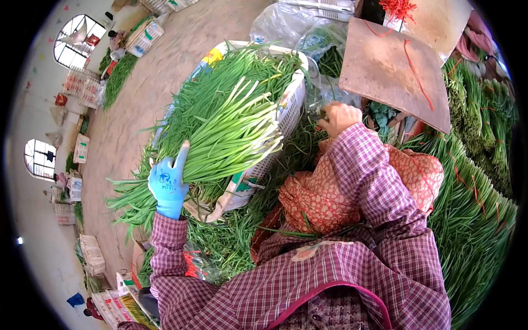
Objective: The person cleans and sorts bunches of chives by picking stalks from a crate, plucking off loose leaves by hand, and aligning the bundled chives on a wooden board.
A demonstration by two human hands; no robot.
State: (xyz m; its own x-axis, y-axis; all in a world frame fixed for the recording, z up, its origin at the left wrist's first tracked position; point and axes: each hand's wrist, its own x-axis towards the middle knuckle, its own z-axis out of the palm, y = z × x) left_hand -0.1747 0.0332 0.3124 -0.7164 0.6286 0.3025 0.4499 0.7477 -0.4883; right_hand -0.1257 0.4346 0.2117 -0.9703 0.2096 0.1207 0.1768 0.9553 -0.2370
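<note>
My left hand (168,184), in a light blue glove, grips a loose bunch of garlic chives (236,132). One finger stretches over the stalks, while the other fingers are partly hidden. The pale stalk ends point right and the green leaves trail out to the left. Under the bunch stands a white plastic basket (293,102), heaped with more green leaves. My bare right hand (340,118) is beside the basket's right side, close to a clear plastic bag (316,82). Its fingers are curled, and whatever they may hold is hidden.
A brown board (393,71) with red ties (419,74) lies at upper right. Bundled chives (467,203) are piled along the right side. Loose leaves (220,247) cover the floor by my legs. Other people, crates (146,37) and greens are across the room at left.
</note>
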